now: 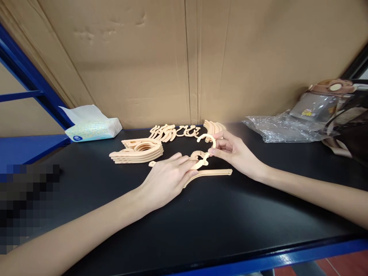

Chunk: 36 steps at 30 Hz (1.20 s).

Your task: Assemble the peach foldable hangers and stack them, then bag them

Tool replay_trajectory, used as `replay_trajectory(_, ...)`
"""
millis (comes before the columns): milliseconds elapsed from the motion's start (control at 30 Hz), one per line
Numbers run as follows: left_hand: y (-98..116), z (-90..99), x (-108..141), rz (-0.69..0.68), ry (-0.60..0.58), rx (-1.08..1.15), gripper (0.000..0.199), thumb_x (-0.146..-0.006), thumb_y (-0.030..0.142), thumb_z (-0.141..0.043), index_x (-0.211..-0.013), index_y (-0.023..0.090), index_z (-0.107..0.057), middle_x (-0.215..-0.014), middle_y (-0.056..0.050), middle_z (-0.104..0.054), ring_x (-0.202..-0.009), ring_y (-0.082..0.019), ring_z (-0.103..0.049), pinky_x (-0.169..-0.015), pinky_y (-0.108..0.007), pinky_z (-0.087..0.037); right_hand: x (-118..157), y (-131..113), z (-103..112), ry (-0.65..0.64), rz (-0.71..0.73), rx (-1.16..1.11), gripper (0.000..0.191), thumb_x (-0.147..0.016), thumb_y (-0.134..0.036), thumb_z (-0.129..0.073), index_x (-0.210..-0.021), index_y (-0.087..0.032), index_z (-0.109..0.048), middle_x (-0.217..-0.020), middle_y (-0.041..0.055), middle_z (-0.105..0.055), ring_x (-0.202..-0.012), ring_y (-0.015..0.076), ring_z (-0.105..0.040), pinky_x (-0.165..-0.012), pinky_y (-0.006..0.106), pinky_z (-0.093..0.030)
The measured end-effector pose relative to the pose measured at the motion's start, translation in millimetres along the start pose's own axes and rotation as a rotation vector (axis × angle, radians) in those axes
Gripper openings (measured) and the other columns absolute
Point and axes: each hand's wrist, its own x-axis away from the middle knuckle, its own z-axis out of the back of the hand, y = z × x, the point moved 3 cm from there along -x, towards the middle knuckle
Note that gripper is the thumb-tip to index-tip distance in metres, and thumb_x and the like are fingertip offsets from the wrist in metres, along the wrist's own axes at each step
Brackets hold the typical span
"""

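Black table (186,234) is backed by cardboard (138,57). Stack (136,154) is laid left of surface's middle. Piece (197,165) is pinned by left hand (166,178), fingers close together on it. Strip (214,173) is laid just beyond, toward front edge. Hook (214,143) is pinched on its right side by right hand (234,153), nearer hand; opening is turned left, stem slanted down-left to piece. Whether joined, cannot be told.
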Motion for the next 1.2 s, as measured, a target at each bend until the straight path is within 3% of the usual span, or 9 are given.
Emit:
replay_trajectory(200,0,5.4,1,0.097,0.021,0.165,0.028,-0.096,0.026,-0.037,-0.122,0.023,-0.046,-0.092,-0.002,-0.059,-0.076,-0.016,-0.057,-0.061,-0.025,-0.041,7,-9,0,-0.069,0.082,0.114,0.028,-0.081,-0.039,-0.063,-0.097,-0.024,-0.045,-0.078,-0.0027,-0.064,-0.075,0.0147,-0.061,-0.076,0.033,-0.048)
replay_trajectory(300,-6,10.3,1,0.239,0.016,0.512,0.021,-0.094,0.028,-0.039,-0.115,0.025,-0.044,-0.092,0.000,-0.058,-0.071,-0.013,-0.057,-0.062,-0.023,-0.045,13,-16,-2,-0.154,0.222,0.403,0.030,-0.082,-0.042,-0.063,-0.102,-0.022,-0.052,-0.087,0.0012,-0.064,-0.080,0.0157,-0.058,-0.075,0.032,-0.047)
replay_trajectory(400,-12,12.7,-1,0.362,0.030,0.914,0.017,-0.091,0.033,-0.047,-0.106,0.023,-0.046,-0.086,0.002,-0.054,-0.064,-0.010,-0.053,-0.050,-0.019,-0.047,17,-18,-7,-0.309,0.387,0.705,0.026,-0.085,-0.042,-0.059,-0.102,-0.022,-0.060,-0.100,0.0049,-0.061,-0.092,0.0184,-0.054,-0.081,0.034,-0.044)
replay_trajectory(533,-14,14.0,-1,0.501,0.062,1.200,0.023,-0.090,0.040,-0.049,-0.096,0.019,-0.056,-0.078,0.001,-0.052,-0.059,-0.010,-0.051,-0.042,-0.017,-0.047,18,-16,-10,-0.412,0.493,0.880,0.024,-0.095,-0.034,-0.044,-0.100,-0.021,-0.063,-0.098,0.0046,-0.061,-0.087,0.0175,-0.053,-0.081,0.034,-0.042)
replay_trajectory(667,-14,15.5,2,0.640,0.037,1.320,0.024,-0.087,0.036,-0.058,-0.101,0.019,-0.066,-0.099,-0.005,-0.065,-0.082,-0.015,-0.065,-0.059,-0.018,-0.054,17,-15,-9,-0.397,0.544,0.890,0.030,-0.098,-0.029,-0.032,-0.098,-0.018,-0.060,-0.091,0.0059,-0.060,-0.080,0.0172,-0.052,-0.075,0.032,-0.042)
replay_trajectory(800,-18,13.0,6,0.738,0.012,1.417,0.029,-0.082,0.036,-0.066,-0.109,0.025,-0.067,-0.115,-0.004,-0.066,-0.102,-0.018,-0.065,-0.077,-0.019,-0.055,18,-12,-4,-0.347,0.484,0.851,0.030,-0.099,-0.025,-0.025,-0.092,-0.016,-0.053,-0.085,0.0066,-0.056,-0.071,0.0152,-0.052,-0.064,0.028,-0.042)
replay_trajectory(967,-23,6.2,8,0.763,0.009,1.463,0.027,-0.081,0.033,-0.067,-0.107,0.026,-0.068,-0.117,-0.004,-0.067,-0.102,-0.020,-0.066,-0.076,-0.022,-0.057,18,-11,1,-0.260,0.380,0.873,0.023,-0.097,-0.030,-0.033,-0.092,-0.019,-0.052,-0.072,-0.0001,-0.061,-0.057,0.0113,-0.053,-0.056,0.024,-0.037)
replay_trajectory(1100,-20,5.3,8,0.741,-0.053,1.455,0.025,-0.082,0.034,-0.066,-0.105,0.024,-0.069,-0.120,-0.004,-0.065,-0.095,-0.020,-0.068,-0.072,-0.022,-0.057,17,-14,0,-0.223,0.405,0.882,0.036,-0.094,-0.042,-0.041,-0.071,-0.019,-0.057,-0.061,-0.0014,-0.062,-0.050,0.0094,-0.052,-0.049,0.022,-0.030)
replay_trajectory(1200,-17,7.3,8,0.718,-0.068,1.441,0.029,-0.085,0.040,-0.061,-0.109,0.025,-0.067,-0.117,-0.005,-0.066,-0.092,-0.018,-0.069,-0.070,-0.022,-0.057,17,-13,-1,-0.210,0.428,0.880,0.036,-0.094,-0.042,-0.043,-0.075,-0.019,-0.063,-0.063,-0.0005,-0.065,-0.051,0.0096,-0.054,-0.050,0.022,-0.030)
